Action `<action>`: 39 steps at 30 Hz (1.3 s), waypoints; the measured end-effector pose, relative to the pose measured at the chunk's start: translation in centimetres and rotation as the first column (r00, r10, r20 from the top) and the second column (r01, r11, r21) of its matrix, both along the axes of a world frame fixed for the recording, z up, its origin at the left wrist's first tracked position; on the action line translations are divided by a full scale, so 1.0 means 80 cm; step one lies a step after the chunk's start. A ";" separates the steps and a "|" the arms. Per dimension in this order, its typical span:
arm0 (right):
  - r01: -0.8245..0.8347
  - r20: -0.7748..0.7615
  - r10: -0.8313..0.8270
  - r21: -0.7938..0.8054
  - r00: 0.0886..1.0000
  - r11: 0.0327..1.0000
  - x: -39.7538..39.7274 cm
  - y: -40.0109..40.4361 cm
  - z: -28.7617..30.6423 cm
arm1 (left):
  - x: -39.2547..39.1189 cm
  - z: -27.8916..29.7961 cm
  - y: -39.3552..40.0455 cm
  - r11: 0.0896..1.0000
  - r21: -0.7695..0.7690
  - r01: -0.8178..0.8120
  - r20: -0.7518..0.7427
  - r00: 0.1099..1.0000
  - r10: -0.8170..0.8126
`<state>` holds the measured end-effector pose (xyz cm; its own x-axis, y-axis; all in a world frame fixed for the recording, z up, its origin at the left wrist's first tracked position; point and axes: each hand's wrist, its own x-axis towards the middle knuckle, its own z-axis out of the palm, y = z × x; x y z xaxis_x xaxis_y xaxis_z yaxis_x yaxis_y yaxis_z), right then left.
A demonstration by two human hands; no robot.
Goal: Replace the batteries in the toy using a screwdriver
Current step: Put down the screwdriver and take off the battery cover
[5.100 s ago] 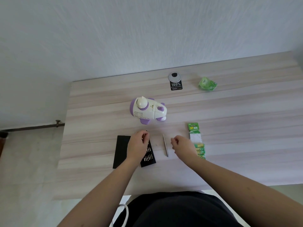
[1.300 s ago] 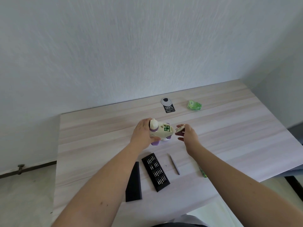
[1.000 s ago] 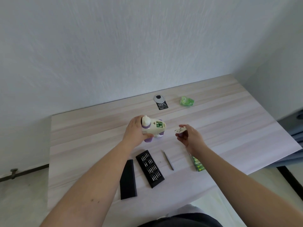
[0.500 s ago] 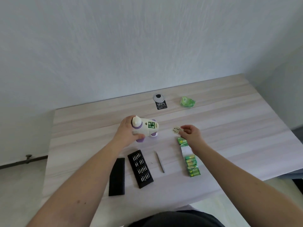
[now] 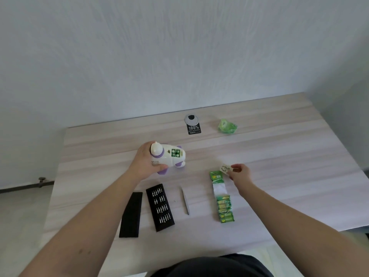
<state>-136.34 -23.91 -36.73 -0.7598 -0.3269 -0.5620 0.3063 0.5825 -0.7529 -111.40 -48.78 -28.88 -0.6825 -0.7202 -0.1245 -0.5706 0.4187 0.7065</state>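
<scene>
My left hand (image 5: 142, 164) grips the white and purple toy (image 5: 169, 157) on the table, tipped so its open battery bay with green batteries (image 5: 176, 153) faces up. My right hand (image 5: 240, 173) pinches the small white battery cover (image 5: 225, 168) low over the table, just above the top of the green battery pack (image 5: 222, 196). The grey screwdriver (image 5: 185, 200) lies between the bit case and the battery pack, with neither hand on it.
A black bit tray (image 5: 160, 207) with several bits and its black lid (image 5: 131, 214) lie at the near left. A crumpled green wrapper (image 5: 226, 126) and a black tag (image 5: 193, 125) sit near the back edge of the wooden table (image 5: 279, 148).
My right hand has carried the battery cover away from the toy, down and to the right, close to the table by the battery pack. My left hand keeps its hold on the toy.
</scene>
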 end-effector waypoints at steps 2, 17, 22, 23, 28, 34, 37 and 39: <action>-0.017 -0.003 0.017 0.014 1.000 1.000 0.002 0.001 -0.002 | -0.001 0.006 0.002 0.999 0.033 -0.001 -0.023 1.000 0.001; -0.151 -0.146 0.163 0.094 0.976 0.984 0.009 0.010 0.004 | -0.005 0.025 0.013 0.999 0.014 0.034 -0.106 0.994 -0.032; -0.159 -0.293 0.180 0.092 0.939 0.983 0.021 0.002 0.032 | -0.006 0.026 0.013 0.999 0.025 0.038 -0.088 0.995 -0.036; -0.191 -0.324 0.208 0.084 0.923 0.978 0.024 -0.001 0.039 | -0.006 0.026 0.012 0.999 0.030 0.037 -0.081 0.996 -0.034; -0.234 -0.395 0.238 0.058 0.887 0.970 0.041 -0.030 0.073 | -0.003 0.020 0.006 0.998 0.008 0.065 -0.074 0.995 -0.064; -0.354 -0.306 0.354 0.056 0.884 0.933 0.082 -0.082 0.104 | 0.005 -0.001 -0.009 0.992 -0.012 0.124 0.035 0.992 -0.123; -0.397 -0.222 0.389 0.011 0.894 0.918 0.109 -0.112 0.118 | 0.006 -0.004 -0.015 0.984 -0.049 0.172 0.083 0.982 -0.167; -0.408 -0.168 0.397 -0.031 0.902 0.913 0.124 -0.130 0.129 | 0.010 0.000 -0.014 0.980 -0.073 0.184 0.079 0.981 -0.178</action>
